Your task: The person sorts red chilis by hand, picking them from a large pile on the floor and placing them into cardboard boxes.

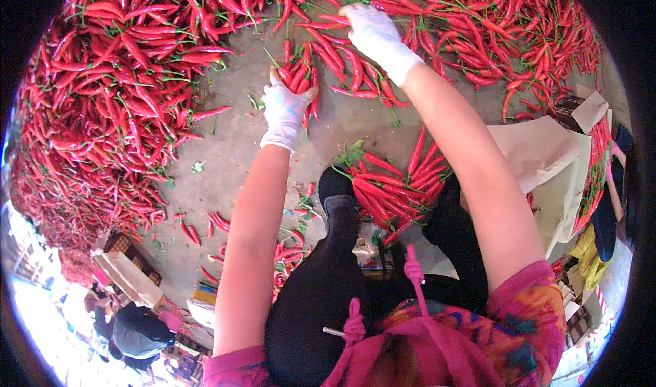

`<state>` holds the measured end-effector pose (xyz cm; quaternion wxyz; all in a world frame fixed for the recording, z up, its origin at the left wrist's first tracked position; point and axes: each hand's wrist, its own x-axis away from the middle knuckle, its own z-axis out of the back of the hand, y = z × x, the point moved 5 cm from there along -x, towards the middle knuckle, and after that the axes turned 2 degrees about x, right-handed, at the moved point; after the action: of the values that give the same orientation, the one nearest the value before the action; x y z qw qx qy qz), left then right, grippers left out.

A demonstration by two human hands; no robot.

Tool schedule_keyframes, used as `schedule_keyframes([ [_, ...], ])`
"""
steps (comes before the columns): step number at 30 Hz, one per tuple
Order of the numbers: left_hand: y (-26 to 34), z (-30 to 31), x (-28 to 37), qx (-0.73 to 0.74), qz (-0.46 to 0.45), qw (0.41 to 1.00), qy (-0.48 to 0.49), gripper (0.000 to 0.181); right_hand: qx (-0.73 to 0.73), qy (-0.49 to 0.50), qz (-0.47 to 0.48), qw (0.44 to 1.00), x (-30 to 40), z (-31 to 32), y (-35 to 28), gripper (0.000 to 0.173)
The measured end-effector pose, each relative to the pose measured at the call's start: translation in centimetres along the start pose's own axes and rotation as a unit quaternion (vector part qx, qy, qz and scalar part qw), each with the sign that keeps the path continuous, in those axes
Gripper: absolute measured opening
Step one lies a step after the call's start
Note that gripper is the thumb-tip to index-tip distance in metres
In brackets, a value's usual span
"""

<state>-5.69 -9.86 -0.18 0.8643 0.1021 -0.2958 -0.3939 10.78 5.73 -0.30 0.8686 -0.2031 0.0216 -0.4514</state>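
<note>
My left hand point(288, 108), in a thin white glove, is closed around a small bunch of red chili peppers point(297, 77) with green stems. My right hand point(376, 36), gloved the same way, reaches farther out, its fingertips at a red chili pepper point(333, 19) on the near edge of the heap. Whether those fingers grip it is hard to tell. Between the hands, loose chili peppers point(356, 72) lie on the grey floor point(241, 100). A sheaf of chili peppers point(392, 187) rests on the floor between my dark shoes point(335, 184).
A large heap of red chili peppers point(118, 79) spreads at the left, another point(476, 23) at the upper right. At right stands a paper-lined crate point(569, 113) near packed peppers point(594, 166). Another lined crate point(128, 269) and a crouching person point(138, 330) are at lower left.
</note>
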Motion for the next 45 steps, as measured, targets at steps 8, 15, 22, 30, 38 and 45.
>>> schedule_keyframes([
  [8,0.6,0.1,-0.2,0.021,-0.007,1.000,0.006,0.110,-0.011,-0.078,-0.028,0.997,-3.0,-1.1,-0.5,0.032],
  [15,1.3,-3.3,-1.0,0.505,-0.029,0.863,-0.019,0.079,-0.212,-0.050,-0.201,0.955,3.0,-1.0,-5.1,0.050],
  [22,2.0,-5.1,2.2,0.695,0.049,0.680,-0.228,0.040,-0.729,-0.046,-0.200,0.653,7.1,-2.7,-5.5,0.040],
  [30,22.9,0.7,19.7,0.607,-0.195,0.718,-0.280,0.035,-0.518,-0.002,-0.119,0.847,21.1,22.4,1.6,0.046],
  [38,38.7,-4.3,37.6,0.456,-0.338,0.657,-0.497,0.091,-0.624,0.265,-0.356,0.644,49.8,31.7,15.3,0.049],
  [45,21.5,-4.4,20.4,0.143,-0.382,0.817,-0.408,0.030,-0.145,0.105,-0.396,0.900,49.3,31.9,21.1,0.037],
])
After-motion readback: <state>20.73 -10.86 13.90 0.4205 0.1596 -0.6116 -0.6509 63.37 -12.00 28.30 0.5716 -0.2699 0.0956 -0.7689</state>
